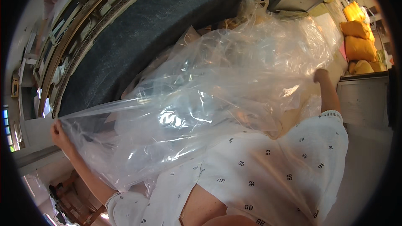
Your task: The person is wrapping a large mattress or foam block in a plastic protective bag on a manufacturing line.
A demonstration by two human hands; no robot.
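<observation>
Rails [72, 37] of brown wood run in a curve at the upper left. Below them, near the left rim of the view, is the left hand [60, 133]; its fingers are pressed together and pinch the corner of the clear sheet [184, 106]. From this hand the plastic goes in tight folds toward the right. Behind the rails' right side lies a long dark-grey pad [146, 25], and the sheet covers part of its near edge. In the middle the sheet is wide, wrinkled and shiny, just in front of the white shirt [268, 175] with small dark marks. Farther right, the right hand [321, 75] is at the sheet's right part, with fingers bent inward; their tips are hidden, so I cannot tell if they pinch it. Beyond this hand, yellow sacks [360, 49] are piled upon a pale cabinet [363, 98].
</observation>
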